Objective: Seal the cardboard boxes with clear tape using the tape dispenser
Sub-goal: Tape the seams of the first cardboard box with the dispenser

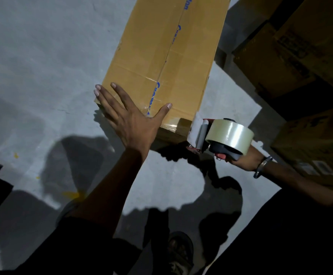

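You're at the near right corner of the cardboard box (161, 62) w/ the tape dispenser (219, 135), so this looks like the start or end of a cross strip along the near edge — can't tell which. To do it well, keep the dispenser's front roller pressed flat to the cardboard, pull in one straight line along that edge, and hold tension so the clear tape lays w/o wrinkles or bubbles; some tape already shines along the edge just below your left thumb. Your left hand (128, 116) lies flat on the box top at its near left corner, fingers straight and spread, thumb out toward the center seam — holding nothing, just pinning the box down. Keep it there, ahead of the dispenser's path, so the box doesn't skid on the floor (42, 56). Your right hand (243, 159), bracelet at the wrist, grips the dispenser handle from below, mostly hidden under the roll; arm comes in low from the right. More stacked boxes (292, 56) sit beyond that hand.
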Action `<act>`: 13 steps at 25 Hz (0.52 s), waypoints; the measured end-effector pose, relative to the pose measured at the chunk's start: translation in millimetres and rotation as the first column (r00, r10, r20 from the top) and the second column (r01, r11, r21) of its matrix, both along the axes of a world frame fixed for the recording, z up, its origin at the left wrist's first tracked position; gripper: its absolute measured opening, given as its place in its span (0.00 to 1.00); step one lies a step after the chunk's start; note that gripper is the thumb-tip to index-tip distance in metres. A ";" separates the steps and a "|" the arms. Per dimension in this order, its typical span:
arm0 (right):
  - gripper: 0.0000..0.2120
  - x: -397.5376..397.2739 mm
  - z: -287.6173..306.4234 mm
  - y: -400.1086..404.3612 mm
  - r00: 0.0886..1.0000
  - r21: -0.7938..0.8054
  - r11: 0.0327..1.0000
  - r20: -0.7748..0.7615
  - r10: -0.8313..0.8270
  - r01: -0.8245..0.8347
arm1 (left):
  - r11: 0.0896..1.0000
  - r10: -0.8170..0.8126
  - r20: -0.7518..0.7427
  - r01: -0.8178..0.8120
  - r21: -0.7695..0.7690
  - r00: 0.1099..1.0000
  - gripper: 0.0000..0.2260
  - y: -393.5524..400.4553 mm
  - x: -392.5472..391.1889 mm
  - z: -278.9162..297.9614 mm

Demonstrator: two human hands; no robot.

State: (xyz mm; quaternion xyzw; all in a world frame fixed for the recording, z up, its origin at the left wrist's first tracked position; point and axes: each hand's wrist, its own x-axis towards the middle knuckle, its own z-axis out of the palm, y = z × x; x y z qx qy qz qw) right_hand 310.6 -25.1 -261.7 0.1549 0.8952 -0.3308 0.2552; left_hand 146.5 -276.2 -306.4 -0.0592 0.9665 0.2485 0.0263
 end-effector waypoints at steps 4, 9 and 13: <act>0.07 9.6 -12.3 -27.6 0.998 -0.026 0.998 -0.019 -0.061 0.060 | 1.000 0.016 0.002 -0.016 -0.010 1.000 0.67 1.9 -0.7 2.4; 0.17 22.9 -14.7 -28.5 0.973 -0.026 0.973 0.030 -0.227 0.228 | 1.000 0.019 -0.035 -0.019 0.020 0.999 0.66 -0.1 1.6 2.3; 0.33 36.7 -13.6 -8.6 0.979 0.048 0.978 0.022 -0.204 0.202 | 0.999 0.013 -0.067 -0.010 0.045 0.998 0.66 -0.2 2.7 3.1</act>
